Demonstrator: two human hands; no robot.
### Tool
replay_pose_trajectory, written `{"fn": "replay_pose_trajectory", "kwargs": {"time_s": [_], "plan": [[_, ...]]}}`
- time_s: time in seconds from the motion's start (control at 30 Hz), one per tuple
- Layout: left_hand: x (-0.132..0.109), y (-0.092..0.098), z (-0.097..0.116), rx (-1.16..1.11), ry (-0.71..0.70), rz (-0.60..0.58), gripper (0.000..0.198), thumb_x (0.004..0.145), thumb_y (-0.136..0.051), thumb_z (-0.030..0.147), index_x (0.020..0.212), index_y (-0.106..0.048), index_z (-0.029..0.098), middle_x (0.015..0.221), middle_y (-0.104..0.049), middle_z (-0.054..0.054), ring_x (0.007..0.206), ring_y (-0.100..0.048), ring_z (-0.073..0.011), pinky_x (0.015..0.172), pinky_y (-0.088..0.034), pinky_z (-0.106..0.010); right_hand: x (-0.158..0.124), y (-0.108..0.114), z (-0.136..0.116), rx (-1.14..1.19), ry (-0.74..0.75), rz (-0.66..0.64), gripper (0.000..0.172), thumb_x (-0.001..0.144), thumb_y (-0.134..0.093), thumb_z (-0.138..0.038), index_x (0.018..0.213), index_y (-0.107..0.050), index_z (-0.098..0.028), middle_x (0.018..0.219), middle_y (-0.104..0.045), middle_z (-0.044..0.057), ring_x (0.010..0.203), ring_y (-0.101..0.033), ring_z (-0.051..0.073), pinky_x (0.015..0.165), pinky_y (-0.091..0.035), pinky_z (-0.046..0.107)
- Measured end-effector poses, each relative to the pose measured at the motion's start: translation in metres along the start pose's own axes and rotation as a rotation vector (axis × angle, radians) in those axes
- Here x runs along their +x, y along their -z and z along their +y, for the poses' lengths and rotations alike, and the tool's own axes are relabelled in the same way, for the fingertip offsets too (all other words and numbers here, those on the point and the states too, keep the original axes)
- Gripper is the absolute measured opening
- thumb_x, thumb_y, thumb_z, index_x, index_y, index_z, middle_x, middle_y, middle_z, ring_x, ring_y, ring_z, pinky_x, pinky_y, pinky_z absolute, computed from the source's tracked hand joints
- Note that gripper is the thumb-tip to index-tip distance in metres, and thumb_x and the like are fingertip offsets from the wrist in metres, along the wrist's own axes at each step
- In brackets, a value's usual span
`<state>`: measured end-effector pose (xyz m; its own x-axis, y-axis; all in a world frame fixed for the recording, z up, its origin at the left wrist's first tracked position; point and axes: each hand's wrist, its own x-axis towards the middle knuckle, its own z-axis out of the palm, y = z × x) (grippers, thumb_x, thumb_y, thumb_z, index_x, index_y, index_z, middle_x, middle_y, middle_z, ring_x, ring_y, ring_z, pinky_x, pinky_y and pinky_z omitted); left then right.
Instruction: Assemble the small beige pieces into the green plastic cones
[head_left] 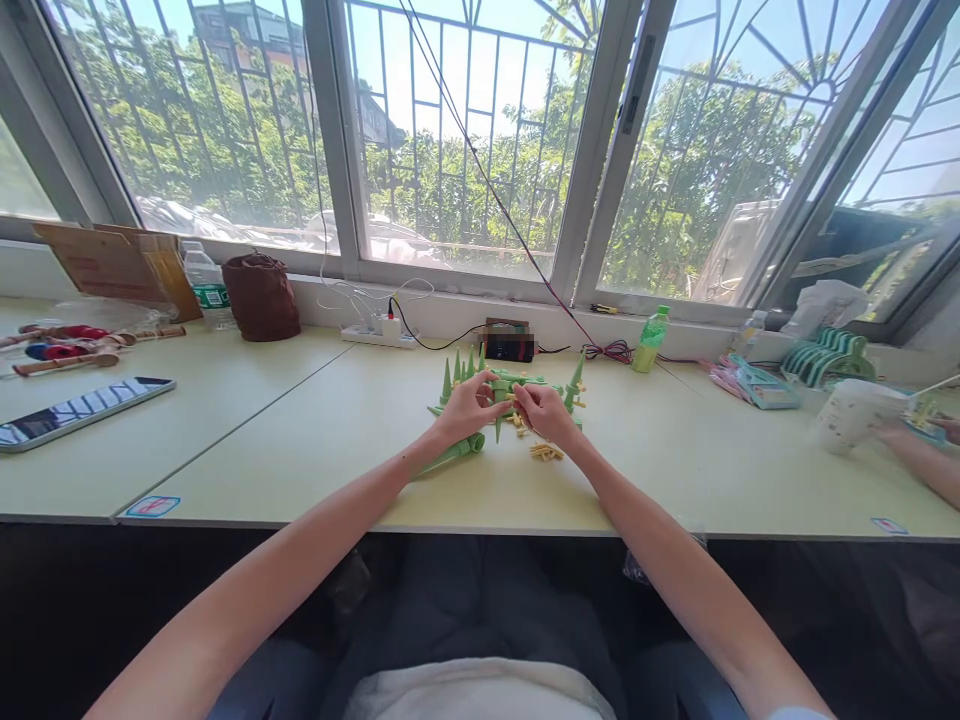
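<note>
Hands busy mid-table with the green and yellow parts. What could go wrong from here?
1. The loose yellow pieces lie close to the right hand; a brush might scatter them.
2. The green cone lying by the left forearm could get knocked and roll.
3. The upright green spikes behind the left hand might tip if bumped.

Sunlit windows (465,150) abv pale tbl (667,440)

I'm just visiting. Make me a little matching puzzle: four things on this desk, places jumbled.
1. pointed green parts
2. phone
3. brown bag
4. green bottle

A. just right of a coiled cable
B. far left, lying flat
C. around the left hand and right hand
D. beside a clear bottle

Pairs: 1-C, 2-B, 3-D, 4-A
</note>
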<state>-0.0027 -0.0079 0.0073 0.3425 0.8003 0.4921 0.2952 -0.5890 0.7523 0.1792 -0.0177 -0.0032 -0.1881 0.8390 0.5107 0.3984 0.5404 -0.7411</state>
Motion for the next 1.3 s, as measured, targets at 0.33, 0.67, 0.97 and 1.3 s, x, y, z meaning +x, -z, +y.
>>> {"fn": "replay_pose_trajectory", "kwargs": {"time_s": [0.33,0.67,0.97,1.3], "plan": [[0.0013,0.0,-0.0017,0.032,-0.015,0.037,0.049,0.072,-0.07,0.052,0.104,-0.054,0.018,0.066,-0.053,0.004,0.05,-0.048,-0.0082,0.045,-0.034,-0.02,0.0027,-0.0022,0.0072,0.011,0.039,0.02,0.031,0.086,-0.054,-0.049,0.076,-0.054,-0.02,0.054,-0.054,0.0,0.047,-0.046,0.013,0.047,-0.037,0.026],[-0.001,-0.0007,0.0018,0.089,-0.036,0.018,0.05,0.073,-0.069,0.052,0.107,-0.053,0.018,0.073,-0.056,0.002,0.051,-0.05,-0.0084,0.048,-0.037,-0.021,0.002,-0.0007,0.0046,-0.076,0.026,0.001,0.045,0.091,-0.044,-0.055,0.064,-0.05,-0.02,0.046,-0.045,-0.002,0.045,-0.04,0.012,0.047,-0.031,0.025],[-0.0005,-0.0002,0.0019,0.105,-0.027,0.024,0.049,0.074,-0.068,0.052,0.106,-0.053,0.018,0.072,-0.056,0.003,0.05,-0.048,-0.0078,0.049,-0.037,-0.021,0.0004,-0.0011,0.0003,-0.058,0.024,0.015,0.05,0.092,-0.042,-0.057,0.062,-0.05,-0.019,0.045,-0.045,-0.002,0.045,-0.041,0.012,0.048,-0.032,0.026],[-0.0008,0.0002,0.0018,0.092,-0.007,0.022,0.05,0.074,-0.069,0.052,0.107,-0.053,0.018,0.073,-0.055,0.003,0.05,-0.05,-0.0079,0.051,-0.037,-0.021,0.0015,-0.0006,0.0019,-0.044,0.039,0.015,0.033,0.086,-0.053,-0.048,0.073,-0.057,-0.018,0.052,-0.052,-0.001,0.048,-0.044,0.013,0.049,-0.034,0.026]]}}
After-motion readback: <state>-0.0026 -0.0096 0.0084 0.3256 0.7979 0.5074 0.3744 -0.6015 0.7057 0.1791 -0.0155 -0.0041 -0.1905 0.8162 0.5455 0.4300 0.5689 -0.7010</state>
